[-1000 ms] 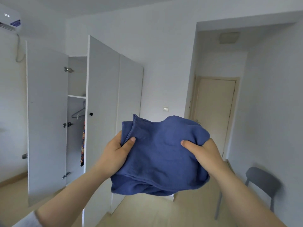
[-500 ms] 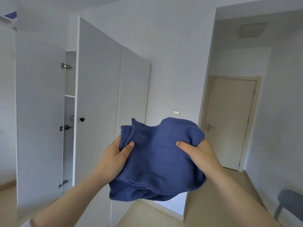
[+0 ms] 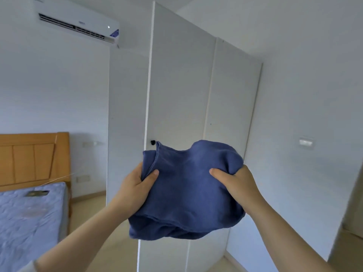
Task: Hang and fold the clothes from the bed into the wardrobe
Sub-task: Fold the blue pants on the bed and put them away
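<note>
Item: we hold a folded blue garment [image 3: 188, 189] at centre frame, in the air, in front of the wardrobe [image 3: 225, 99] and well apart from the bed [image 3: 25, 222].
Left hand [image 3: 135, 185]: thumb on top and fingers curled under the left edge, gripping the cloth. We judge this keeps the folded layers together.
Right hand [image 3: 235, 185]: thumb pressed on top and fingers wrapped beneath the right edge, gripping the same bundle so that it stays level.
Wardrobe door [image 3: 176, 85]: white, with its edge turned towards us and its black knob [image 3: 152, 142] just above the garment. The interior is hidden.
Bed: lower left, with a blue mattress and a wooden headboard [image 3: 29, 158].
Stage: we judge that this piece is folded and still has to go on a shelf.
</note>
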The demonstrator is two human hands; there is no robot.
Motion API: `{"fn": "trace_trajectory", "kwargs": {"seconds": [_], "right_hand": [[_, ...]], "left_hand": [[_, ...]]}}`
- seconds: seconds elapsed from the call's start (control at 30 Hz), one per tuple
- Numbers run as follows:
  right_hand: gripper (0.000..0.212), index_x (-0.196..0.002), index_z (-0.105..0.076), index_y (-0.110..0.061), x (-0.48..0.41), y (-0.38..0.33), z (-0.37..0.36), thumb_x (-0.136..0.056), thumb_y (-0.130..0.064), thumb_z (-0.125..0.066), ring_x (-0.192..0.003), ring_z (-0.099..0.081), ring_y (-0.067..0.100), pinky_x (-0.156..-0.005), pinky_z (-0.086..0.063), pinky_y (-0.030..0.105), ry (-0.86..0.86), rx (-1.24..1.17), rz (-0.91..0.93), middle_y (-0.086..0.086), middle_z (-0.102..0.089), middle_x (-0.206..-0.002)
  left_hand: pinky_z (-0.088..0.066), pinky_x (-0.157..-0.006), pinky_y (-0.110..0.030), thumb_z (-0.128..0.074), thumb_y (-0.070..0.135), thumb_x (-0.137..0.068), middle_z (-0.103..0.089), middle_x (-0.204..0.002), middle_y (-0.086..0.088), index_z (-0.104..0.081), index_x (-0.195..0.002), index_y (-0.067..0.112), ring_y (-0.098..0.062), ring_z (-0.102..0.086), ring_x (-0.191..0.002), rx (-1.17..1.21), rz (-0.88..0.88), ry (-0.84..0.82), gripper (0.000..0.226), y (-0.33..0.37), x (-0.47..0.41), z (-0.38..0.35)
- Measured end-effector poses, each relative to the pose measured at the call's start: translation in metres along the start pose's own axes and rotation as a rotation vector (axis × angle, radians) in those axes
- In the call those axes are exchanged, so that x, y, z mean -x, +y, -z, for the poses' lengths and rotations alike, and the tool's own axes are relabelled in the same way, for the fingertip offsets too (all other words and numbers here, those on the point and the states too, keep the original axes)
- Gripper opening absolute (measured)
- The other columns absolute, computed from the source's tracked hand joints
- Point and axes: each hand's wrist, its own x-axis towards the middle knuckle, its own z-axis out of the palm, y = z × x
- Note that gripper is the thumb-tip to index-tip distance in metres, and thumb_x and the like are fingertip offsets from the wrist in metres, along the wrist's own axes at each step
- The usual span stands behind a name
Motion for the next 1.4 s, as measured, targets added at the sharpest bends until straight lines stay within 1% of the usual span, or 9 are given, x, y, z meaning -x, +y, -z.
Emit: {"fn": "trace_trajectory", "kwargs": {"seconds": [0.1,0.3,0.47,0.57,0.73,0.9,1.03,1.17,1.4], "right_hand": [[0.009,-0.077,-0.065,-0.035,-0.032,0.010,-0.046,-0.080,-0.029,-0.071,-0.067,-0.063,-0.009,-0.057,-0.047,0.022,-0.083,-0.053,0.020,-0.015,-0.069,-0.077],[0.006,-0.084,-0.065,-0.030,-0.083,0.008,-0.134,-0.081,-0.029,-0.070,-0.071,-0.063,-0.011,-0.059,-0.044,0.019,-0.208,-0.105,0.051,-0.023,-0.069,-0.076],[0.005,-0.080,-0.065,-0.027,-0.122,0.003,-0.190,-0.081,-0.028,-0.070,-0.069,-0.064,-0.007,-0.058,-0.046,0.021,-0.253,-0.122,0.102,-0.016,-0.069,-0.075],[0.006,-0.080,-0.065,-0.026,-0.143,0.005,-0.223,-0.081,-0.029,-0.070,-0.069,-0.064,-0.007,-0.057,-0.045,0.018,-0.297,-0.129,0.121,-0.016,-0.069,-0.074],[0.012,-0.079,-0.063,-0.020,-0.190,0.006,-0.276,-0.079,-0.030,-0.070,-0.066,-0.063,-0.001,-0.058,-0.048,0.021,-0.330,-0.139,0.171,0.000,-0.068,-0.073],[0.015,-0.079,-0.063,-0.020,-0.246,0.002,-0.323,-0.079,-0.033,-0.070,-0.065,-0.063,0.001,-0.056,-0.045,0.020,-0.351,-0.170,0.215,0.000,-0.067,-0.071],[0.013,-0.078,-0.062,-0.022,-0.291,0.000,-0.362,-0.079,-0.032,-0.071,-0.064,-0.062,-0.006,-0.050,-0.042,0.013,-0.348,-0.215,0.215,-0.004,-0.066,-0.070],[0.015,-0.076,-0.061,-0.014,-0.325,0.004,-0.408,-0.078,-0.026,-0.070,-0.061,-0.061,-0.003,-0.041,-0.041,0.008,-0.355,-0.245,0.195,0.007,-0.067,-0.072],[0.016,-0.076,-0.062,-0.013,-0.382,0.000,-0.502,-0.078,-0.026,-0.070,-0.063,-0.064,0.009,-0.051,-0.048,0.021,-0.353,-0.263,0.177,0.008,-0.067,-0.074]], "left_hand": [[-0.045,-0.072,-0.011,-0.051,0.030,-0.097,-0.069,-0.096,0.026,-0.060,-0.098,0.050,0.008,-0.064,-0.088,-0.055,-0.003,0.078,0.022,-0.020,-0.020,0.025],[-0.043,-0.062,-0.002,-0.052,0.028,-0.098,-0.067,-0.091,0.030,-0.058,-0.102,0.041,0.013,-0.061,-0.084,-0.123,0.025,0.204,0.014,-0.057,-0.058,0.081],[-0.043,-0.064,-0.008,-0.053,0.027,-0.097,-0.069,-0.090,0.024,-0.060,-0.100,0.037,0.009,-0.062,-0.083,-0.160,0.048,0.297,0.012,-0.084,-0.089,0.116],[-0.042,-0.065,-0.010,-0.053,0.028,-0.097,-0.069,-0.090,0.026,-0.061,-0.098,0.040,0.008,-0.062,-0.085,-0.179,0.068,0.334,0.014,-0.102,-0.104,0.131],[-0.043,-0.069,-0.014,-0.053,0.028,-0.097,-0.069,-0.093,0.025,-0.060,-0.102,0.040,0.009,-0.062,-0.084,-0.237,0.060,0.389,0.015,-0.125,-0.142,0.155],[-0.044,-0.073,-0.018,-0.053,0.026,-0.098,-0.072,-0.094,0.015,-0.061,-0.106,0.038,0.005,-0.063,-0.086,-0.288,0.055,0.433,0.017,-0.141,-0.190,0.176],[-0.043,-0.068,-0.017,-0.052,0.029,-0.098,-0.069,-0.090,0.024,-0.059,-0.103,0.040,0.008,-0.062,-0.081,-0.323,0.084,0.480,0.014,-0.164,-0.223,0.191],[-0.043,-0.068,-0.017,-0.052,0.028,-0.098,-0.069,-0.091,0.026,-0.058,-0.104,0.043,0.009,-0.062,-0.082,-0.329,0.110,0.512,0.018,-0.193,-0.254,0.213],[-0.044,-0.067,-0.014,-0.051,0.030,-0.098,-0.069,-0.092,0.024,-0.059,-0.103,0.039,0.006,-0.063,-0.084,-0.351,0.071,0.489,0.013,-0.248,-0.334,0.271]]}}
